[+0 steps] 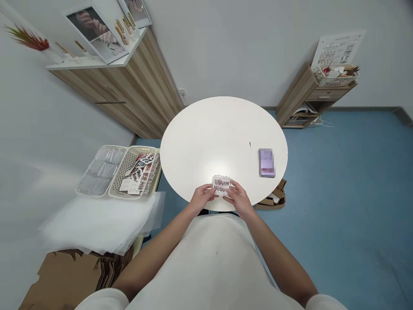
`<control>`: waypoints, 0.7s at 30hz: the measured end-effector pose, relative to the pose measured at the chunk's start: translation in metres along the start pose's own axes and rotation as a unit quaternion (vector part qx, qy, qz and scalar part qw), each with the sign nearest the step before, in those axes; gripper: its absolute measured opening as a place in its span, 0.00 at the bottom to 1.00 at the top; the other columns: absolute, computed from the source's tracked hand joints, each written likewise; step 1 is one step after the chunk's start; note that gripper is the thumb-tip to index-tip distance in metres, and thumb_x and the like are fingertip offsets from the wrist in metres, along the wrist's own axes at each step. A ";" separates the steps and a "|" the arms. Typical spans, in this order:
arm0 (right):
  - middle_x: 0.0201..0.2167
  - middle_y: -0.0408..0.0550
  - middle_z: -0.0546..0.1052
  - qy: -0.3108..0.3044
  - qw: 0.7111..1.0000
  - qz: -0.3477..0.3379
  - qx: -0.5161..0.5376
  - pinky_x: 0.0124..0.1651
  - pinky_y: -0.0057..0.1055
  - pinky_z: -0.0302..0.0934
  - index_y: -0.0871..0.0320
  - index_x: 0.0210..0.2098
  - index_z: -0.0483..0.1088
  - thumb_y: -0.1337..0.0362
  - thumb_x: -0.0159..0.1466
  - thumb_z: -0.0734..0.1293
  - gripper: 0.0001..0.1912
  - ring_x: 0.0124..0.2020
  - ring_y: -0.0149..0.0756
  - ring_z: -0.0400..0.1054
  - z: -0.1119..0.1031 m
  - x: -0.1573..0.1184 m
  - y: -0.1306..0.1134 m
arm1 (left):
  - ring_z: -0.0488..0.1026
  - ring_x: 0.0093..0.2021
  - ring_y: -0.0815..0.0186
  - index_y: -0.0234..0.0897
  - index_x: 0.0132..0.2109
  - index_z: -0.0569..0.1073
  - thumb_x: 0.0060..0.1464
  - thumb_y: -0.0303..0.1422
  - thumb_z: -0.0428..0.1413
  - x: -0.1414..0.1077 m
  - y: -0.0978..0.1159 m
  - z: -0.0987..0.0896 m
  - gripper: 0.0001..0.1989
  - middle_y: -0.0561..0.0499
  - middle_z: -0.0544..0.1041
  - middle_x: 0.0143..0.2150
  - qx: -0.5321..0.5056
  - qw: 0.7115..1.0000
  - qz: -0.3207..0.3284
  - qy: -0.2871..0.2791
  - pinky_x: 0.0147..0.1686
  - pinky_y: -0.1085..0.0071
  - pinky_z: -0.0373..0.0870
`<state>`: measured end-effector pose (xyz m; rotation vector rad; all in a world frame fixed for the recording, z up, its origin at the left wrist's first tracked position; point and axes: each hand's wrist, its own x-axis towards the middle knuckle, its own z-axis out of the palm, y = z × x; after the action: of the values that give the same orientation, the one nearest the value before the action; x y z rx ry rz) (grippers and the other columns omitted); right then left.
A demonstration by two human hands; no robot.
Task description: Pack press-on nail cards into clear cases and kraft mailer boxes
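A small clear case of press-on nails (222,182), with two rows of pinkish nails showing inside, is held above the near edge of the round white table (222,129). My left hand (202,197) grips its left side, thumb toward the front. On the right side, my right hand (238,197) pinches it between thumb and fingers. The case looks closed, its face turned up toward me. Parts of the fingers under it are hidden.
A phone (266,162) with a blurred screen lies at the table's right. Left of the table stand a basket of printed cards (118,172), a basket of clear packs (103,170), white sheets (100,221) and flattened cardboard (64,280). A cardboard box (279,200) sits below right.
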<state>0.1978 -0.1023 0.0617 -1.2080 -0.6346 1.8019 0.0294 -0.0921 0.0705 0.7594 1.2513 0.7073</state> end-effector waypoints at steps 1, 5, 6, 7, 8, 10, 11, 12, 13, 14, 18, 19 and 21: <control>0.48 0.47 0.67 0.002 1.000 0.000 -0.016 0.46 0.39 0.64 0.47 0.52 0.58 0.57 0.53 0.67 0.28 0.45 0.36 0.67 -0.001 0.001 0.000 | 0.75 0.35 0.63 0.35 0.43 0.71 0.44 0.43 0.58 0.001 -0.001 0.000 0.21 0.45 0.77 0.34 0.010 1.000 0.003 0.010 0.39 0.67 0.66; 0.49 0.47 0.64 0.006 0.997 0.013 -0.072 0.45 0.38 0.64 0.45 0.55 0.55 0.58 0.52 0.68 0.33 0.41 0.34 0.67 -0.001 0.006 0.004 | 0.75 0.33 0.63 0.35 0.45 0.69 0.44 0.43 0.58 0.005 -0.011 -0.007 0.23 0.48 0.77 0.30 0.042 0.999 0.015 0.017 0.38 0.68 0.66; 0.47 0.47 0.64 0.007 0.997 0.018 -0.081 0.45 0.38 0.64 0.46 0.55 0.55 0.59 0.52 0.67 0.32 0.40 0.33 0.68 0.000 0.008 0.005 | 0.75 0.32 0.63 0.34 0.46 0.69 0.44 0.43 0.58 0.005 -0.014 -0.009 0.23 0.48 0.77 0.29 0.047 0.999 0.016 0.017 0.38 0.68 0.66; 0.46 0.47 0.65 0.009 0.996 0.023 -0.088 0.45 0.38 0.64 0.47 0.55 0.56 0.59 0.52 0.67 0.32 0.39 0.33 0.68 0.001 0.009 0.006 | 0.74 0.32 0.64 0.34 0.46 0.69 0.45 0.43 0.57 0.006 -0.016 -0.012 0.23 0.48 0.77 0.29 0.049 0.999 0.017 0.016 0.37 0.68 0.66; 0.45 0.47 0.65 0.012 0.995 0.028 -0.094 0.44 0.37 0.64 0.47 0.54 0.56 0.58 0.52 0.67 0.31 0.39 0.33 0.68 0.002 0.011 0.008 | 0.74 0.32 0.64 0.34 0.46 0.69 0.45 0.43 0.57 0.006 -0.019 -0.015 0.23 0.48 0.77 0.29 0.052 0.998 0.017 0.013 0.37 0.69 0.66; 0.43 0.47 0.66 0.020 0.994 0.039 -0.103 0.42 0.37 0.64 0.48 0.54 0.57 0.59 0.52 0.66 0.30 0.38 0.33 0.68 0.006 0.015 0.012 | 0.74 0.32 0.65 0.34 0.46 0.69 0.46 0.43 0.56 0.008 -0.022 -0.022 0.22 0.48 0.77 0.31 0.057 0.998 0.019 0.006 0.36 0.69 0.66; 0.42 0.46 0.66 0.023 0.993 0.043 -0.108 0.41 0.36 0.64 0.48 0.53 0.57 0.59 0.52 0.66 0.30 0.37 0.33 0.68 0.008 0.018 0.014 | 0.74 0.31 0.66 0.35 0.46 0.69 0.47 0.44 0.55 0.009 -0.023 -0.026 0.22 0.48 0.77 0.31 0.063 0.998 0.022 0.002 0.36 0.70 0.66; 0.42 0.46 0.66 0.025 0.992 0.045 -0.115 0.40 0.35 0.64 0.48 0.53 0.57 0.59 0.52 0.66 0.30 0.36 0.32 0.68 0.010 0.021 0.016 | 0.73 0.30 0.66 0.35 0.46 0.69 0.47 0.44 0.55 0.010 -0.025 -0.030 0.22 0.48 0.76 0.32 0.073 0.997 0.024 -0.002 0.36 0.70 0.66; 0.41 0.46 0.66 0.027 0.991 0.045 -0.125 0.39 0.35 0.64 0.49 0.53 0.57 0.59 0.51 0.66 0.30 0.35 0.32 0.68 0.013 0.024 0.018 | 0.73 0.30 0.66 0.35 0.46 0.69 0.48 0.44 0.54 0.012 -0.026 -0.034 0.22 0.48 0.76 0.31 0.088 0.996 0.026 -0.004 0.35 0.70 0.66; 0.40 0.45 0.67 0.028 0.989 0.045 -0.138 0.37 0.34 0.64 0.49 0.53 0.57 0.60 0.51 0.66 0.30 0.34 0.32 0.68 0.016 0.027 0.020 | 0.73 0.29 0.67 0.35 0.46 0.69 0.48 0.45 0.53 0.014 -0.027 -0.039 0.21 0.49 0.76 0.30 0.105 0.994 0.027 -0.004 0.35 0.70 0.66; 0.38 0.45 0.67 0.048 0.980 0.038 -0.187 0.33 0.33 0.62 0.51 0.53 0.57 0.60 0.50 0.66 0.31 0.28 0.30 0.66 0.036 0.042 0.029 | 0.73 0.29 0.66 0.35 0.47 0.67 0.49 0.45 0.52 0.021 -0.031 -0.059 0.22 0.50 0.75 0.29 0.134 0.990 0.028 0.015 0.34 0.69 0.66; 0.38 0.45 0.67 0.057 0.979 0.038 -0.191 0.33 0.33 0.62 0.51 0.53 0.56 0.60 0.50 0.66 0.31 0.28 0.30 0.66 0.043 0.046 0.032 | 0.73 0.30 0.66 0.35 0.47 0.67 0.50 0.45 0.51 0.023 -0.032 -0.065 0.22 0.50 0.75 0.30 0.124 0.992 0.029 0.024 0.34 0.69 0.66; 0.39 0.46 0.67 0.080 0.977 0.041 -0.195 0.34 0.33 0.61 0.52 0.53 0.55 0.59 0.50 0.66 0.31 0.29 0.31 0.66 0.058 0.056 0.036 | 0.73 0.35 0.65 0.36 0.49 0.65 0.50 0.45 0.51 0.027 -0.033 -0.078 0.23 0.49 0.75 0.34 0.097 0.993 0.036 0.048 0.37 0.68 0.67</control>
<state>0.1222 -0.0699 0.0298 -1.6434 -0.8820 1.6715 -0.0405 -0.0797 0.0171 0.9439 1.3994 0.6929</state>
